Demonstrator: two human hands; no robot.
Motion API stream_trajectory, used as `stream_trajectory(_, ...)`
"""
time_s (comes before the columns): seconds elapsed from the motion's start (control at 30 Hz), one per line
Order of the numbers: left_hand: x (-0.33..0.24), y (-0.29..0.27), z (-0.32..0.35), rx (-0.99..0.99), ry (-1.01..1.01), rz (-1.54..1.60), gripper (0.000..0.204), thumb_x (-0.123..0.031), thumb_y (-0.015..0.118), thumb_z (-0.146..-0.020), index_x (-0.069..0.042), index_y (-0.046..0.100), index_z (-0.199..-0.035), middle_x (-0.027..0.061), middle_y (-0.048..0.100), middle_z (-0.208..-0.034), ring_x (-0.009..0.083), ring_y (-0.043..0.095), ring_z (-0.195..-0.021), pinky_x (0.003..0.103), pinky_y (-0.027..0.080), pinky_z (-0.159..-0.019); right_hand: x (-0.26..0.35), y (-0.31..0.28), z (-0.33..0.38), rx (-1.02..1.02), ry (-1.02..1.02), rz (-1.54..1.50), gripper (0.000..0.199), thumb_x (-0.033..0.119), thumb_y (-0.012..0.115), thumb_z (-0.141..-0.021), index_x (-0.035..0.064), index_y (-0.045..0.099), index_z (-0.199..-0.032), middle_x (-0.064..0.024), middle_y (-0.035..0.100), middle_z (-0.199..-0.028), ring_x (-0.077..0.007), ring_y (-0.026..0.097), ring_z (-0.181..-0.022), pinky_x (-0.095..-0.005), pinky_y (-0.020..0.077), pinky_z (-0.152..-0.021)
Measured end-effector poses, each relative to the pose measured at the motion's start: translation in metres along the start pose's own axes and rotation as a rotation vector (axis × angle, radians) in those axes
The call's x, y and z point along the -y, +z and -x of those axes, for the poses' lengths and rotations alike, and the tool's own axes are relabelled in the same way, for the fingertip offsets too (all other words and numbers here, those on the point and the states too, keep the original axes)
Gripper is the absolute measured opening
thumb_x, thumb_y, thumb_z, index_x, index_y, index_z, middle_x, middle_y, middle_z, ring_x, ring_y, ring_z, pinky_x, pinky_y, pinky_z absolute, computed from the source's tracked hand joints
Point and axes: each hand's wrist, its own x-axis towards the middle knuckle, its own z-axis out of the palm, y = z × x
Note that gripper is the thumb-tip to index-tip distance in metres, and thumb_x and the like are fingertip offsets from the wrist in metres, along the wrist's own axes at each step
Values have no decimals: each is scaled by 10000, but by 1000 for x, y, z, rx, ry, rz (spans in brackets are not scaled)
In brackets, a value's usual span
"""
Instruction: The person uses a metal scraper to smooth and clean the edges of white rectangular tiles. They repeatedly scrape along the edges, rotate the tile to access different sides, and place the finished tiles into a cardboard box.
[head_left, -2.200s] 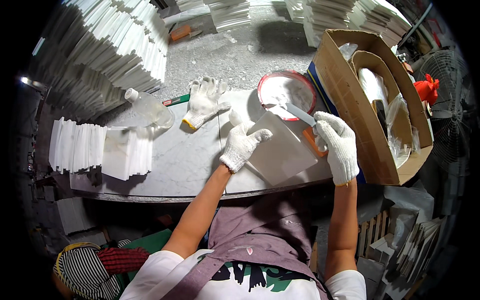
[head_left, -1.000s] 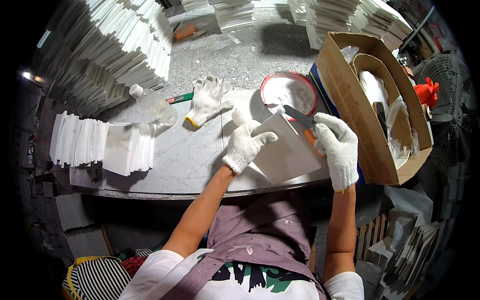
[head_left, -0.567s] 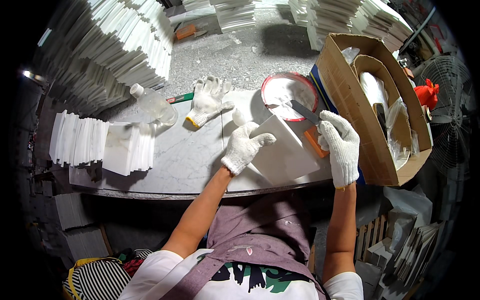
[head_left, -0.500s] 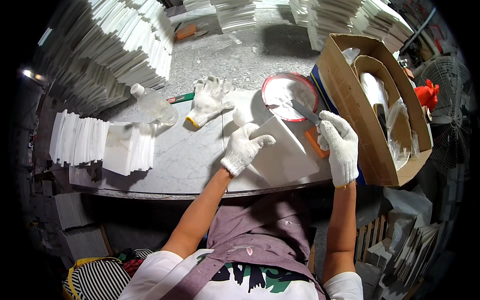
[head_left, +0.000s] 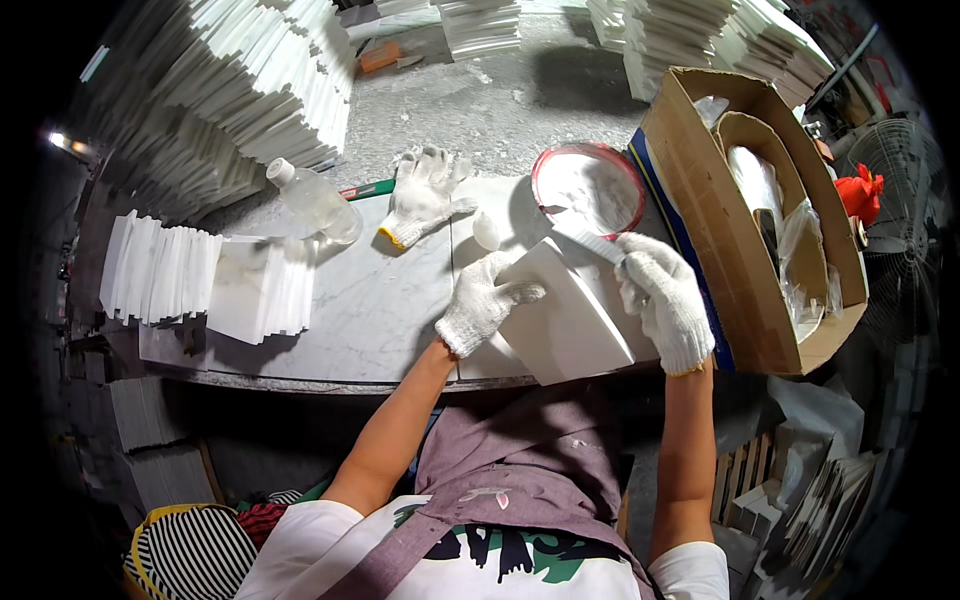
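- L hand (head_left: 482,312), white knit glove: gripping left edge of square white stone tile (head_left: 565,322), tilted up off tabletop.
- R hand (head_left: 665,312), gloved: closed round flat-blade metal scraper (head_left: 583,236); blade tip at tile's far edge, just near red-rimmed round bowl of white paste (head_left: 587,187).
- Step, by judgement: pasting the tile edge. Next likely needs steady tile, even blade pass.
- Grey marble worktop (head_left: 370,310): tile at near right.
- Spare glove (head_left: 422,194), clear plastic bottle (head_left: 312,203): far left.
- Upright white tile row (head_left: 205,287): left.
- Cardboard box (head_left: 745,215): right.
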Motion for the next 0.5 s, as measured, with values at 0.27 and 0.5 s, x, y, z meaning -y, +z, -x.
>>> stream_trajectory(0.27, -5, 2, 6, 88, 82, 57, 465, -155, 762, -795, 26, 585, -1185, 25, 648, -990, 85, 562, -901, 246, 486, -780, -1, 18, 5, 45, 78, 19, 258, 131, 644, -875, -16, 643, -1087, -45, 651, -819, -52, 521, -602, -183, 405, -542)
stream_trajectory(0.5, -14, 2, 9, 90, 132, -85, 300, -69, 743, -805, 0, 646, -1080, 10, 652, -941, 69, 587, -804, 235, 505, -694, 4, 17, 5, 90, 143, -95, 266, 156, 642, -883, -14, 642, -1087, -29, 640, -807, -37, 508, -579, -170, 391, -511)
